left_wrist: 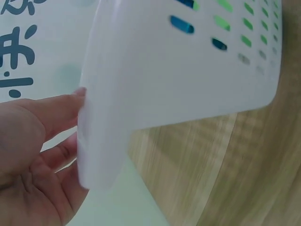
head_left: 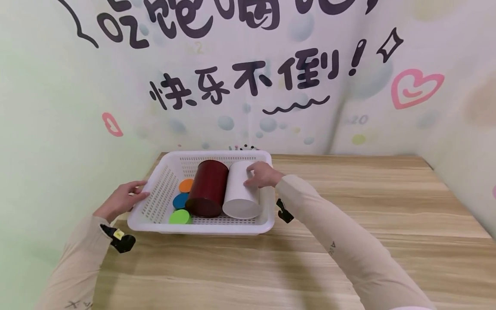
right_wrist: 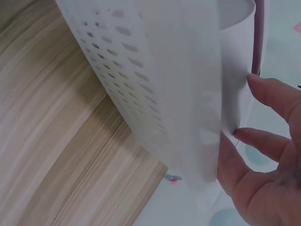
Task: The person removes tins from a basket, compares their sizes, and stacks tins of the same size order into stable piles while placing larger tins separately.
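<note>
A white plastic basket (head_left: 201, 229) with slotted walls rests on the table. My left hand (head_left: 125, 198) is at its left rim (left_wrist: 106, 117), thumb and fingers pinching the edge. Inside, a dark red cylinder (head_left: 209, 185) lies beside a white cylinder (head_left: 239, 189), their round ends facing me. My right hand (head_left: 263, 174) touches the upper right side of the white cylinder, fingertips spread on it; in the right wrist view one finger passes behind the basket rim. Orange (head_left: 186, 185), blue (head_left: 181, 200) and green (head_left: 180, 216) discs lie left of the red cylinder.
The wooden table (head_left: 348, 206) extends right of the basket and toward me. Behind it stands a wall covering (head_left: 240, 112) with black lettering and bubble prints. A pale wall (head_left: 58, 150) rises close on the left. Each wrist wears a black strap mount (head_left: 123, 242).
</note>
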`<action>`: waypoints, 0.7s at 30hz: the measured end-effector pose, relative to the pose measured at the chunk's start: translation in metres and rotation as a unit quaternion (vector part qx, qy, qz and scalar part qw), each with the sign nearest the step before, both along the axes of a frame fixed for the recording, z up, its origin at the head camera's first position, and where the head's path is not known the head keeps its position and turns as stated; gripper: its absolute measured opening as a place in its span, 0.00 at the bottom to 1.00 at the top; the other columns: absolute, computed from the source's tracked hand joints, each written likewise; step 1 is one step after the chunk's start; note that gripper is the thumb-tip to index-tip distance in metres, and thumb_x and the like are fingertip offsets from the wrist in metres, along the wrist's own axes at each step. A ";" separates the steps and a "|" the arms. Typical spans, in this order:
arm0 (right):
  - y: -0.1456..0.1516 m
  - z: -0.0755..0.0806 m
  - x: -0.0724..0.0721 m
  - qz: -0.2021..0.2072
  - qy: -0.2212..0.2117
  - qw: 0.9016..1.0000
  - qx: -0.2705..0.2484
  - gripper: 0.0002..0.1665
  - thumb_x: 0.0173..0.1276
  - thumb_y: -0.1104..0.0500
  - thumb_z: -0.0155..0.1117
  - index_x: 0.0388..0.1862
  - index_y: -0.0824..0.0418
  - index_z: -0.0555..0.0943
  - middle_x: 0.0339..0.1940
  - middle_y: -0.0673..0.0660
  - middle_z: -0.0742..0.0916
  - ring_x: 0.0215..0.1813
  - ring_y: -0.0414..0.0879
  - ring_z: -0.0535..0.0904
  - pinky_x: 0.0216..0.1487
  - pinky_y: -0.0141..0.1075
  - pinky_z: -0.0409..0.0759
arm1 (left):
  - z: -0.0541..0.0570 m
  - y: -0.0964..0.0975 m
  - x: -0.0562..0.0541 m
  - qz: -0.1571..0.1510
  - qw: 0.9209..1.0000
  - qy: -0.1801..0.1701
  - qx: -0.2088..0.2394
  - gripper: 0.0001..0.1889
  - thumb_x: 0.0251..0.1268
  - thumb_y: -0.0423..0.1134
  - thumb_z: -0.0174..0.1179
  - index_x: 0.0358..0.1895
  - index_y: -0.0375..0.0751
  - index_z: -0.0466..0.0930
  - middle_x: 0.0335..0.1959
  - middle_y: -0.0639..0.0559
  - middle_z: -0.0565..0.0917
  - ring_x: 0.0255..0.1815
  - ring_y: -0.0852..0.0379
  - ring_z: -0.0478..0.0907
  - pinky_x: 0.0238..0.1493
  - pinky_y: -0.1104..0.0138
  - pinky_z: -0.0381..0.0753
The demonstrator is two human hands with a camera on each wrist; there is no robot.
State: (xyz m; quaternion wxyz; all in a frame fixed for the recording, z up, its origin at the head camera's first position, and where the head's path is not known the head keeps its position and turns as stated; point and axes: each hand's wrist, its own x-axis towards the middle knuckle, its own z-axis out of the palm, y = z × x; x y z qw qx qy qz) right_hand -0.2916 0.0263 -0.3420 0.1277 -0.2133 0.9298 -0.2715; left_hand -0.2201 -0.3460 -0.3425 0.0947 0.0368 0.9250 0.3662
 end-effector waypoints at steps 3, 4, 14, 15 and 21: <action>0.001 -0.033 -0.030 0.028 0.049 0.998 -0.002 0.29 0.52 0.49 0.66 0.48 0.66 0.75 0.41 0.61 0.79 0.29 0.44 0.76 0.22 0.31 0.75 | 0.001 0.000 0.001 0.001 1.000 -0.006 0.005 0.31 0.65 0.39 0.49 0.63 0.22 0.49 0.40 0.37 0.67 0.32 0.53 0.73 0.31 0.64 0.77; 0.000 -0.040 -0.038 0.025 0.046 0.999 0.000 0.29 0.51 0.48 0.67 0.47 0.66 0.75 0.40 0.61 0.79 0.27 0.44 0.76 0.21 0.31 0.75 | 0.001 0.000 0.001 0.001 1.000 -0.007 0.006 0.31 0.65 0.38 0.50 0.63 0.22 0.49 0.40 0.37 0.67 0.32 0.53 0.73 0.31 0.64 0.77; -0.015 0.016 0.006 -0.063 -0.040 0.997 0.014 0.34 0.55 0.56 0.65 0.57 0.70 0.66 0.50 0.65 0.75 0.41 0.49 0.74 0.27 0.35 0.77 | 0.001 0.003 0.000 0.014 1.000 -0.028 0.003 0.32 0.65 0.40 0.49 0.65 0.24 0.48 0.43 0.34 0.67 0.35 0.51 0.74 0.34 0.62 0.77; -0.015 0.018 0.007 -0.066 -0.043 0.997 0.017 0.35 0.55 0.55 0.65 0.58 0.69 0.65 0.49 0.65 0.75 0.40 0.49 0.74 0.28 0.36 0.77 | 0.001 0.003 0.000 0.016 0.999 -0.028 0.001 0.32 0.65 0.40 0.49 0.65 0.25 0.48 0.43 0.34 0.67 0.35 0.51 0.74 0.35 0.62 0.78; -0.021 0.020 0.006 -0.076 -0.049 0.995 0.032 0.33 0.53 0.54 0.67 0.54 0.68 0.68 0.45 0.63 0.76 0.41 0.49 0.75 0.30 0.40 0.79 | 0.001 0.005 0.000 0.024 0.999 -0.028 -0.005 0.32 0.65 0.39 0.50 0.64 0.25 0.48 0.44 0.32 0.68 0.35 0.50 0.75 0.34 0.61 0.78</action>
